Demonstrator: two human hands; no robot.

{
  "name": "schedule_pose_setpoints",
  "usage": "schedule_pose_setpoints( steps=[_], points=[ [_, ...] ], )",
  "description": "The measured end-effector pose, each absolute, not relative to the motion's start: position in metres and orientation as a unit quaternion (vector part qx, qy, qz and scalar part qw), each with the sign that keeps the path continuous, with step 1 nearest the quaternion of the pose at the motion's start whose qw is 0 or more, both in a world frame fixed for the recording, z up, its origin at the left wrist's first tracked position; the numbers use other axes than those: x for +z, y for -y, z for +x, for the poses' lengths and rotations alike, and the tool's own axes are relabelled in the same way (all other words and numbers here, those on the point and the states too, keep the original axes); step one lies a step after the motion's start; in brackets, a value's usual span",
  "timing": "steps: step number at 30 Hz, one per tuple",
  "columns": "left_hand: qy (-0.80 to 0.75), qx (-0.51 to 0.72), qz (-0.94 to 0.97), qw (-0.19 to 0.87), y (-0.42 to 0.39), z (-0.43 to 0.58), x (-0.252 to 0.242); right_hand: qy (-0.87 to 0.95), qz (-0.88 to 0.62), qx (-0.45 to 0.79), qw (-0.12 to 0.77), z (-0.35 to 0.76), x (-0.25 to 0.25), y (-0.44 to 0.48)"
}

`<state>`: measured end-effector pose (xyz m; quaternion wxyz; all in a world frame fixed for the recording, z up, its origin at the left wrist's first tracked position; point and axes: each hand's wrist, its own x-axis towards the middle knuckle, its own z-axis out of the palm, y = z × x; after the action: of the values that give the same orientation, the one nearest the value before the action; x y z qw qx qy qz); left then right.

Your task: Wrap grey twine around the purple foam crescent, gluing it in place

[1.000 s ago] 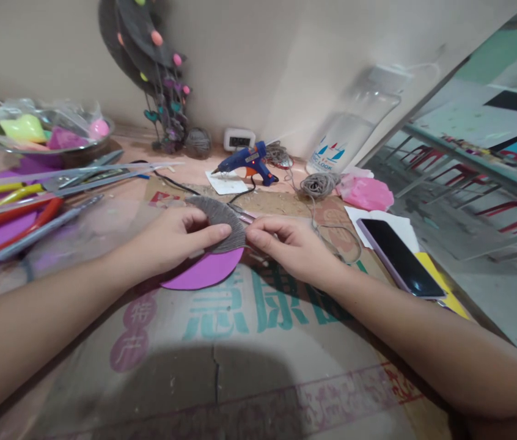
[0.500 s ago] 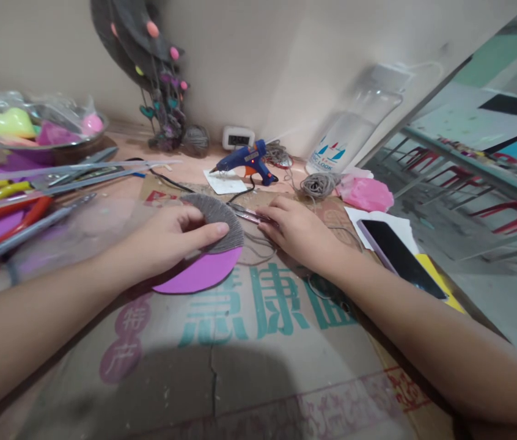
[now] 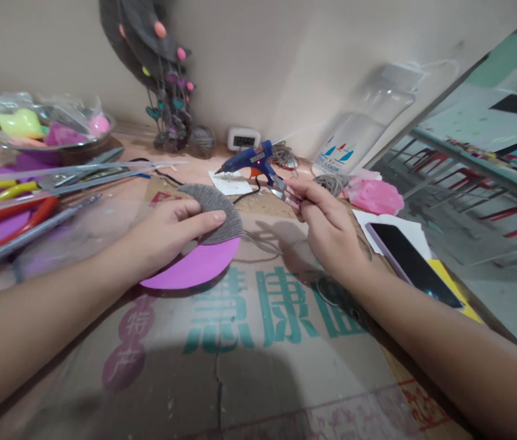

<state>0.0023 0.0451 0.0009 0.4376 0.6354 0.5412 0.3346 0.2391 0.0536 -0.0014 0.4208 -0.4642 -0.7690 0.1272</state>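
My left hand (image 3: 167,229) is closed on a purple foam disc (image 3: 194,269), its thumb pressing on the part of the disc wound with grey yarn (image 3: 219,211). A loose strand of grey yarn (image 3: 263,244) trails from the disc to the right. My right hand (image 3: 332,229) is lifted above the cardboard sheet (image 3: 249,342), fingers closed on a small thin metal tool with a pinkish handle (image 3: 283,190), just in front of the blue glue gun (image 3: 249,162).
Long scissors and pliers with yellow and red handles (image 3: 20,195) lie at the left beside a bowl of coloured foam pieces (image 3: 43,131). A phone (image 3: 412,263), pink foam (image 3: 375,195), yarn balls (image 3: 329,182) and a clear bottle (image 3: 363,131) stand at the right. A grey hanging decoration (image 3: 157,67) leans on the wall.
My right hand left the disc's edge, took the small metal tool off the cardboard and raised it toward the glue gun. My left hand kept its hold on the disc.
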Motion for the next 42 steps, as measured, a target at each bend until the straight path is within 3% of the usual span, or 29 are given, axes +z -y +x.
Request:
schedule_pose_setpoints(
  steps=[15, 24, 31, 42],
  points=[
    [-0.551, 0.314, 0.612, 0.473, -0.043, 0.003, 0.005, 0.855, -0.377, 0.096, 0.342, 0.230, -0.002, -0.035],
    [-0.529, 0.335, 0.634, 0.453, -0.047, 0.003, 0.000, 0.888, -0.350, -0.029, 0.296, 0.231, 0.000, -0.035],
    [-0.536, 0.323, 0.652, 0.429, -0.044, 0.005, 0.004, 0.890, -0.337, -0.095, 0.292, 0.233, -0.002, -0.037],
    [-0.524, 0.327, 0.648, 0.445, -0.045, 0.003, -0.002, 0.894, -0.339, -0.099, 0.277, 0.232, -0.004, -0.038]
  ],
)
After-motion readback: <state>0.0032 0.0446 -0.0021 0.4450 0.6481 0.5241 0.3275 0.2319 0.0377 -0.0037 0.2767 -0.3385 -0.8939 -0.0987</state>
